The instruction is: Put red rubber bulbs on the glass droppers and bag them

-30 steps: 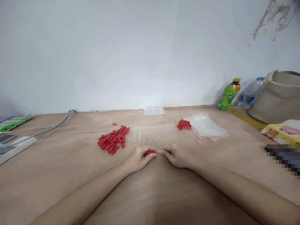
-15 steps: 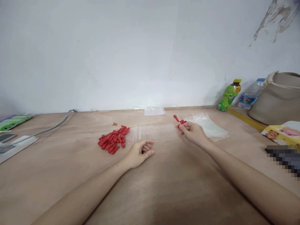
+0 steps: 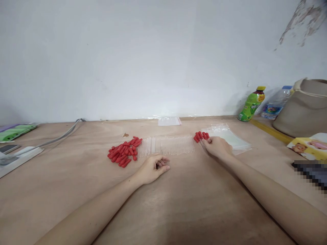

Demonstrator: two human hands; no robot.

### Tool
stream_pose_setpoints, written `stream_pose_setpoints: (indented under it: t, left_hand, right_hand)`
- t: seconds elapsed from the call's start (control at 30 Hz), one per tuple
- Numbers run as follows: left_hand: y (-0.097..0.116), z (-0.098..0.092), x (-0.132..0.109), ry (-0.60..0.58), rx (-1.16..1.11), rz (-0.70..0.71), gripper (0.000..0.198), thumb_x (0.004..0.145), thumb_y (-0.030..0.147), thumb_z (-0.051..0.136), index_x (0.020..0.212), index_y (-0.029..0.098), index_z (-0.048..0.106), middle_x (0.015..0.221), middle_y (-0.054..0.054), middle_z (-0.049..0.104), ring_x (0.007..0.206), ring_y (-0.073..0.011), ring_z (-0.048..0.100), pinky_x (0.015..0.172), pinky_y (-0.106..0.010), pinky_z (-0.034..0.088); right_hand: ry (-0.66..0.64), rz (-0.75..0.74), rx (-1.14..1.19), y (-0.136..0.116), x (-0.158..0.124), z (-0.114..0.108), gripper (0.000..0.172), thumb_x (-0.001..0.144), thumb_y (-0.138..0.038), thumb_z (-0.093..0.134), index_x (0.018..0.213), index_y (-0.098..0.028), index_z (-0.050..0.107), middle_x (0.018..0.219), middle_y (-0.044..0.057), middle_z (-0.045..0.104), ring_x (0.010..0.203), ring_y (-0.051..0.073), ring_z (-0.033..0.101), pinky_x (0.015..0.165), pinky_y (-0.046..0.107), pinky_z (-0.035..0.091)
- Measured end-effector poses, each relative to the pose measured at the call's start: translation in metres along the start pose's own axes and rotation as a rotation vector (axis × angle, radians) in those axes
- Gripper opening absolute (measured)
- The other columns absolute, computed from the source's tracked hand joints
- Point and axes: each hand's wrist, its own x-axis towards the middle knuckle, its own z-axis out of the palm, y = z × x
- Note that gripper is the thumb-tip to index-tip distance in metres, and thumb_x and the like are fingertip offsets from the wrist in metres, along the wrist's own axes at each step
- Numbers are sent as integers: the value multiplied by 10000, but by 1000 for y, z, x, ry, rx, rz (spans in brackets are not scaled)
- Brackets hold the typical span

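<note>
My left hand (image 3: 153, 169) rests on the table with loosely curled fingers, thumb apart, and holds nothing. Just beyond it lies a row of thin clear tubes (image 3: 177, 145), side by side. Left of the row is a heap of loose red rubber bulbs (image 3: 122, 152). My right hand (image 3: 219, 147) is at the right, thumb and fingertips pinched on a red-bulbed dropper at the edge of a small bunch of red-bulbed droppers (image 3: 200, 136); its tube is mostly hidden by the fingers. Behind that hand lies a stack of clear zip bags (image 3: 238, 143).
Another clear bag (image 3: 168, 121) lies by the wall. At the right stand a green drink bottle (image 3: 252, 104), a water bottle (image 3: 274, 104) and a beige bucket (image 3: 301, 110). A cable (image 3: 66, 133) and power strip (image 3: 28, 158) lie left.
My right hand has moved slightly right. The red-bulbed dropper that stuck out at the upper left of the bunch now lies in with the others. My left hand has stayed put.
</note>
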Motion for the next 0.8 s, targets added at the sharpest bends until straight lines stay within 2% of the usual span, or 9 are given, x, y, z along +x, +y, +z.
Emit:
stream_pose_setpoints:
  t: [0.27, 0.4, 0.57, 0.67, 0.8]
  left_hand:
    - [0, 0, 0, 3, -3, 7, 210, 754, 256, 560, 931, 147, 594, 811, -42, 585, 683, -124, 546, 617, -243, 470]
    - [-2, 1, 0, 5, 1, 14, 212, 757, 256, 558, 935, 147, 593, 814, -43, 586, 687, -125, 548, 624, -246, 472]
    - [-2, 1, 0, -3, 5, 21, 210, 758, 251, 556, 937, 147, 594, 825, -44, 585, 690, -123, 550, 628, -242, 471]
    - [-1, 0, 0, -3, 5, 25, 206, 759, 247, 554, 936, 147, 591, 824, -45, 586, 689, -124, 549, 626, -243, 470]
    - [-2, 1, 0, -11, 9, 24, 203, 761, 247, 552, 933, 145, 589, 817, -46, 584, 687, -125, 546, 623, -245, 466]
  right_hand:
    - [-61, 42, -39, -3, 1, -2, 468, 714, -583, 368, 535, -206, 580, 643, 69, 601, 673, 246, 572, 551, 320, 370]
    - [-64, 57, -96, 0, 4, -4, 471, 688, -609, 386, 539, -204, 576, 655, 74, 607, 681, 250, 572, 556, 323, 368]
    - [60, -37, -83, -4, -5, -3, 434, 681, -614, 396, 622, -232, 593, 683, 42, 616, 681, 232, 568, 571, 319, 364]
    - [48, -106, -131, -12, -11, 1, 423, 701, -581, 392, 598, -229, 604, 684, 52, 614, 691, 249, 574, 576, 334, 368]
    - [18, -117, -170, -22, -13, 6, 414, 747, -506, 375, 620, -207, 631, 678, 83, 610, 719, 256, 583, 586, 333, 383]
